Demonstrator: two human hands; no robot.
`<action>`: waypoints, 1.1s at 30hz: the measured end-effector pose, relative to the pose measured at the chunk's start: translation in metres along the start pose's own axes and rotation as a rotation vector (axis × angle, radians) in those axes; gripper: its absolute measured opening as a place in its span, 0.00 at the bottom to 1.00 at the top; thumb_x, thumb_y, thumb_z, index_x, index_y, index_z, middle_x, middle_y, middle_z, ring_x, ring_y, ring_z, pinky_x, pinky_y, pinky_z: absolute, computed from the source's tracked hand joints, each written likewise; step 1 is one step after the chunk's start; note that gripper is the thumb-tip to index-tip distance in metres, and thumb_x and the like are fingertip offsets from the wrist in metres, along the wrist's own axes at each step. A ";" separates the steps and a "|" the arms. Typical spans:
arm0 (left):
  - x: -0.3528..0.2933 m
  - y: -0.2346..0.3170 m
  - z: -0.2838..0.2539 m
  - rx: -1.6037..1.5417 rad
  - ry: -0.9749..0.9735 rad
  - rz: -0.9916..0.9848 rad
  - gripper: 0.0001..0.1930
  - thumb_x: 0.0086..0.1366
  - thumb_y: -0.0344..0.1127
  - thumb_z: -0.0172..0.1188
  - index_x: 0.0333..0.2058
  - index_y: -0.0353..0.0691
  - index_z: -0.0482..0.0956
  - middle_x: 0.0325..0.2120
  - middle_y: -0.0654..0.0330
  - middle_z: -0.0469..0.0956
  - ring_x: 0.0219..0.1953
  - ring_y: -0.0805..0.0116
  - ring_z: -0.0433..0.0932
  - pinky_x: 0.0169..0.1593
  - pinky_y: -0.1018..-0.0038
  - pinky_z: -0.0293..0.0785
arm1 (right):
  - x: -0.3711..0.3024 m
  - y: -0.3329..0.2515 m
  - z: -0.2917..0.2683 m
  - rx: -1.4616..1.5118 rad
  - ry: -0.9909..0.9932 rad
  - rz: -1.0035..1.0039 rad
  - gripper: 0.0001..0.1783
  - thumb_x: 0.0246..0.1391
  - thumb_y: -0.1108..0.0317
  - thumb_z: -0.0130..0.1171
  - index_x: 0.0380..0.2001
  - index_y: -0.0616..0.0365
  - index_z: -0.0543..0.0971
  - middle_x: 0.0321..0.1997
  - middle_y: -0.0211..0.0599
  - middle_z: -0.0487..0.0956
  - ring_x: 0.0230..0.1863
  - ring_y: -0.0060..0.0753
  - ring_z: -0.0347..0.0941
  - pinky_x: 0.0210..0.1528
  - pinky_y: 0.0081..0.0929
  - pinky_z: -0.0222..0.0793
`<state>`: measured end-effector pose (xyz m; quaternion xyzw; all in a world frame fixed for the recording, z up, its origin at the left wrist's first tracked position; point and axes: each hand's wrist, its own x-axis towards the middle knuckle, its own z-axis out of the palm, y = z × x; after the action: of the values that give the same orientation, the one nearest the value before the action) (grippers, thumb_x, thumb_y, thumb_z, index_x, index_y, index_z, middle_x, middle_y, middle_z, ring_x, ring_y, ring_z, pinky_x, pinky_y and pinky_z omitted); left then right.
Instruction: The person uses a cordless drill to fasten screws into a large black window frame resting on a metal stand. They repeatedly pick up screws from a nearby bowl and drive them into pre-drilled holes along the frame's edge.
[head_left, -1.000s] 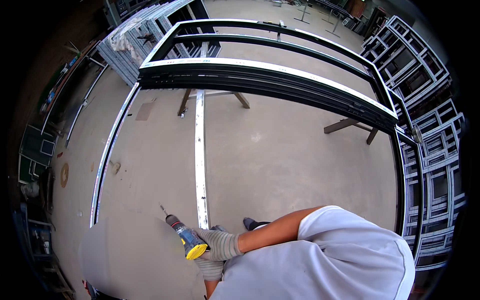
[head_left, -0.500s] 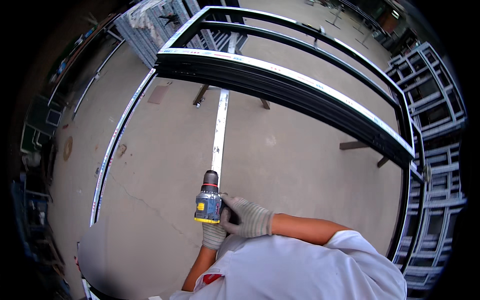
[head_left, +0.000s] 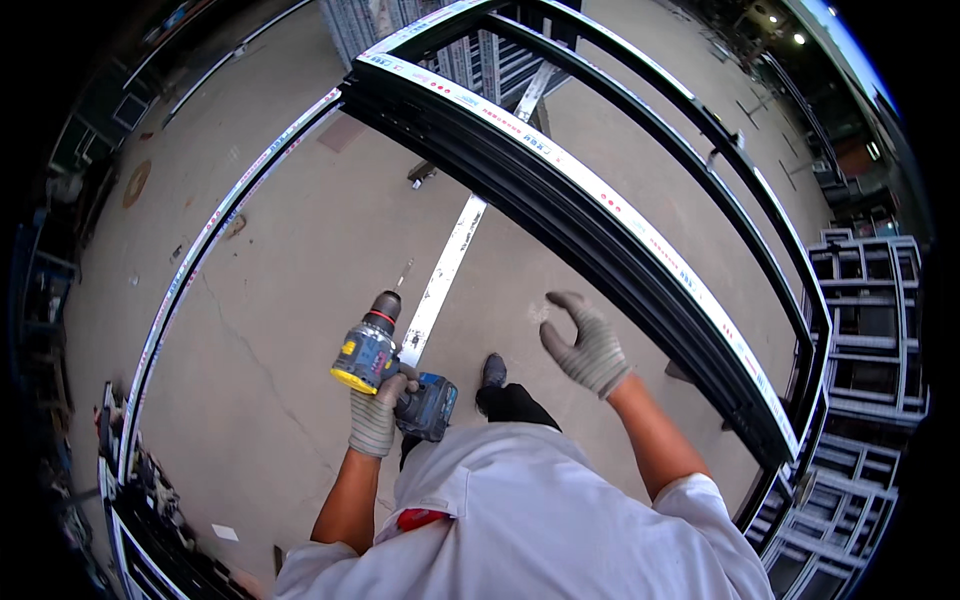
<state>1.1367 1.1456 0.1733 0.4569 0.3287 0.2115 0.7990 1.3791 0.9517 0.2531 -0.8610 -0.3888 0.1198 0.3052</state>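
My left hand point(head_left: 374, 418), in a striped knit glove, is closed around the grip of a cordless drill point(head_left: 372, 340). The drill has a grey-blue body, a yellow back end and a dark battery; a thin bit in its chuck points away from me. My right hand point(head_left: 590, 350), gloved alike, hangs in the air with thumb and fingers apart and nothing between them. Beyond it runs the thick dark bar of a large window frame point(head_left: 560, 160), whose outer faces carry printed white protective film. The right hand does not touch this bar.
A scuffed white metal bar point(head_left: 448, 265) runs under the frame toward my legs. The frame's left rail point(head_left: 215, 225) curves down beside me. Stacked frames point(head_left: 865, 330) stand at the right and more profiles point(head_left: 370, 40) at the back. My shoe point(head_left: 494, 370) is on the floor.
My right hand has left the drill and moved right, opening. The left hand has shifted left with the drill, whose bit and battery now show. My view has turned.
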 end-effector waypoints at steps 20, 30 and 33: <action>0.190 0.055 0.030 -0.307 0.234 0.008 0.18 0.62 0.37 0.60 0.46 0.32 0.72 0.18 0.61 0.71 0.20 0.73 0.70 0.29 0.74 0.70 | 0.389 0.044 0.049 -0.454 -0.066 -0.242 0.43 0.45 0.55 0.64 0.60 0.69 0.63 0.59 0.64 0.66 0.59 0.61 0.64 0.64 0.45 0.61; 0.354 0.050 -0.041 -0.378 0.205 -0.074 0.20 0.63 0.41 0.62 0.46 0.30 0.75 0.16 0.62 0.72 0.19 0.74 0.71 0.27 0.77 0.70 | 0.510 0.026 0.129 -0.626 -0.249 -0.013 0.53 0.44 0.49 0.66 0.62 0.73 0.54 0.51 0.65 0.69 0.51 0.59 0.72 0.54 0.43 0.71; 0.384 0.042 -0.058 -0.393 0.191 -0.089 0.20 0.63 0.40 0.62 0.46 0.30 0.75 0.16 0.62 0.72 0.18 0.75 0.71 0.27 0.77 0.70 | 0.509 0.025 0.132 -0.573 -0.238 -0.061 0.49 0.45 0.53 0.66 0.61 0.72 0.55 0.47 0.63 0.72 0.49 0.56 0.74 0.53 0.42 0.72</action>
<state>1.3604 1.4458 0.0609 0.2555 0.3751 0.2781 0.8466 1.6760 1.3736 0.1494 -0.8799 -0.4654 0.0962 0.0057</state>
